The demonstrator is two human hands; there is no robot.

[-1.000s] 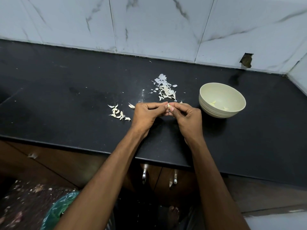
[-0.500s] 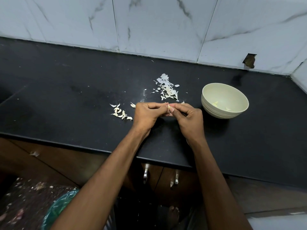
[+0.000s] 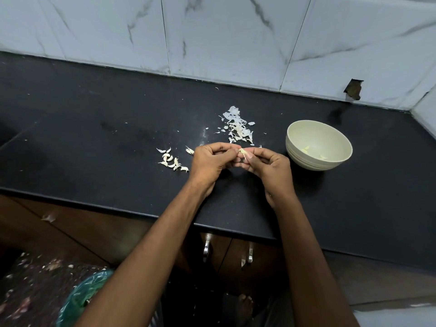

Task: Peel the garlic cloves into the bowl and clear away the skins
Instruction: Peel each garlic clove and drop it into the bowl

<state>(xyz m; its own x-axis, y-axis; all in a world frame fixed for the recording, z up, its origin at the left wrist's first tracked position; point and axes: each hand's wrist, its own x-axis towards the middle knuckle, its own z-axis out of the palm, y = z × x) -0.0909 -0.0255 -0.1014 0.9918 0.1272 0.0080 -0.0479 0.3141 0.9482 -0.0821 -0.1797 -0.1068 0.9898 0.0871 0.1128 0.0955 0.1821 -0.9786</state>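
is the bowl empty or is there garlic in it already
Not empty, nearly so. The upright bowl on the counter holds a few pale peeled pieces on its bottom; most of the inside shows bare.

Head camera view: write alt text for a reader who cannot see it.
Two hands, left and right, pinch a garlic clove between their fingertips above a black counter. Unpeeled cloves lie left, a pile of skins behind, a pale bowl right.

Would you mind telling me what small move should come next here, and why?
Probably finish stripping the clove pinched between the left hand and right hand, then drop it into the bowl; skin seems still attached.
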